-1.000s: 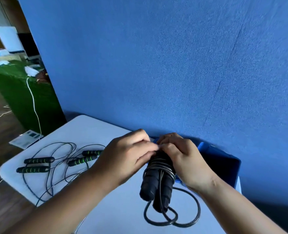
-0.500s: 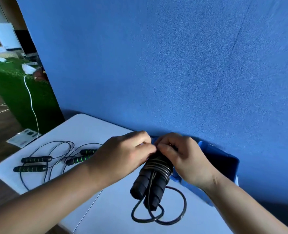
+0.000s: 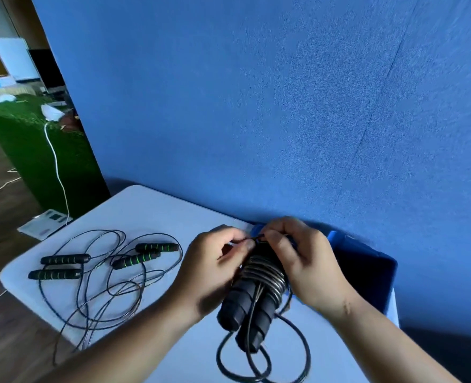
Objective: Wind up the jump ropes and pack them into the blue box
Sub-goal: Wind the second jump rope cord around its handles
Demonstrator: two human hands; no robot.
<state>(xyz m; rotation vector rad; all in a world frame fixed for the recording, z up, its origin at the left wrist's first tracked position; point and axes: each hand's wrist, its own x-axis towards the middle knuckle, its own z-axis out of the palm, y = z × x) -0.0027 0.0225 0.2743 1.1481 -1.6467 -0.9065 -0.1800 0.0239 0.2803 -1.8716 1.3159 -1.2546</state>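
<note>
As hands [image 3: 215, 272] [image 3: 309, 268] grip a rope [image 3: 264, 276], the blue box [image 3: 339, 239] looks dark

Between your left hand [image 3: 217, 272] and right hand [image 3: 311, 269] the wound black foam-handled jump rope [image 3: 256, 299] is hanging over the white table [image 3: 146, 211] — blue plastic box [image 3: 367, 272] behind-right, loose green-banded ropes [image 3: 135, 261] left.

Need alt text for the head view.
The left hand and right hand pinch the cord end atop a black rope wound round its two handles, over a white table. A blue box sits behind the right hand; two loose green-striped ropes lie at left.
</note>
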